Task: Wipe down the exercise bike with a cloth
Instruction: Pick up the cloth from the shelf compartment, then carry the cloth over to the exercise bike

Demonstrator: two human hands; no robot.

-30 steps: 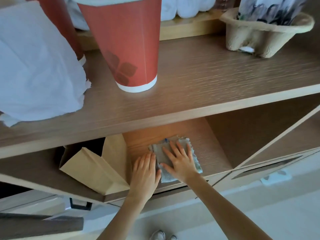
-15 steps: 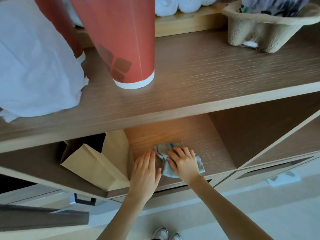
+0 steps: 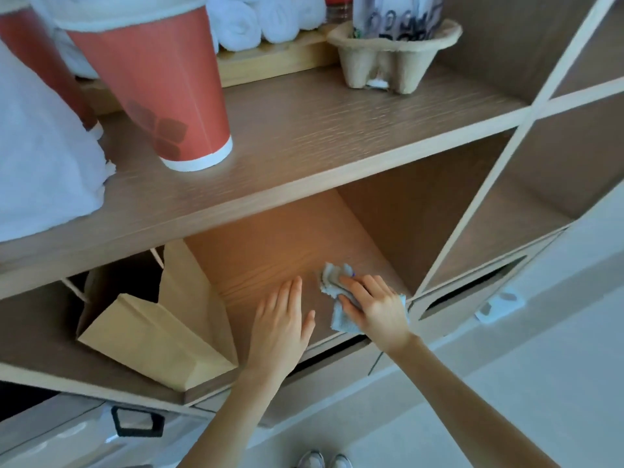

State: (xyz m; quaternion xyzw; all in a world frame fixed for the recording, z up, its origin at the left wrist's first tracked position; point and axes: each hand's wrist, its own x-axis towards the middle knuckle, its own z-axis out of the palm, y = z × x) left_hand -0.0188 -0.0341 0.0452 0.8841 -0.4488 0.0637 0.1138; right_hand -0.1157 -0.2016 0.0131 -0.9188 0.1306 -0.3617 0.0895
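The lower shelf (image 3: 270,251) lies bare behind both hands, under the upper shelf board (image 3: 304,157). A paper bag (image 3: 158,336) blocks the left side (lying tilted); a side panel (image 3: 405,231) closes the right.

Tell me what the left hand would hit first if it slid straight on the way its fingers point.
Probably nothing close: the left hand lies flat on the lower shelf, fingers pointing into the bare compartment. The paper bag sits off to its left; depth is unclear.

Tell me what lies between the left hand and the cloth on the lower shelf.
Nothing: the head view shows only bare shelf wood between the left hand and the cloth under the right hand.
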